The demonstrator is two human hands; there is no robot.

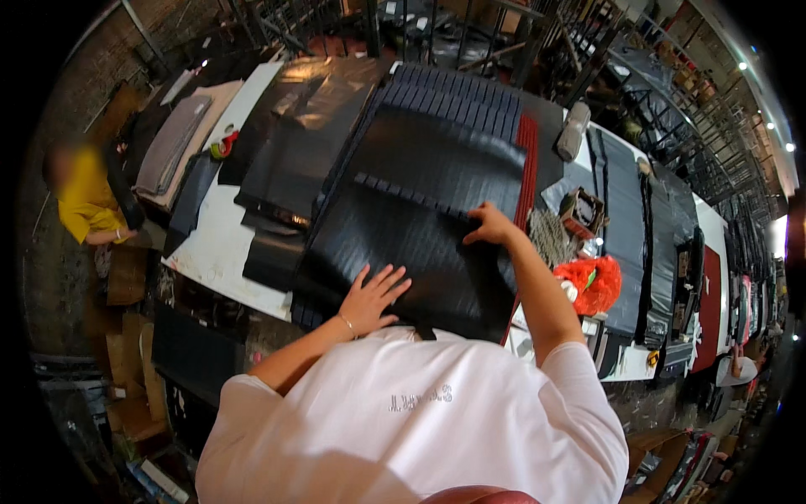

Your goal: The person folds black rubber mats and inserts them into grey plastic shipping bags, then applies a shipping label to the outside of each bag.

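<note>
A glossy black sheet (411,260) lies on the bench (225,244), its near edge partly hidden behind the person's white shirt (420,420). The left hand (374,296) rests palm down on the sheet's near part, fingers spread wide and holding nothing. At the sheet's right side, the right hand (494,225) reaches the end of a dark segmented strip (403,193) that runs across the sheet; its fingers are bent, and the hand hides their undersides, so I cannot tell whether they pinch the strip or only press on it. Beyond the sheet shows a ribbed dark-blue layer (457,97), mostly covered, so how far it runs beneath is unclear. A red layered edge (527,168) borders the sheet on the right; farther right lies a crumpled orange-red bag (594,286), its contents hard to make out. Well left of the sheet, a person in yellow (88,197) is blurred at the head.
</note>
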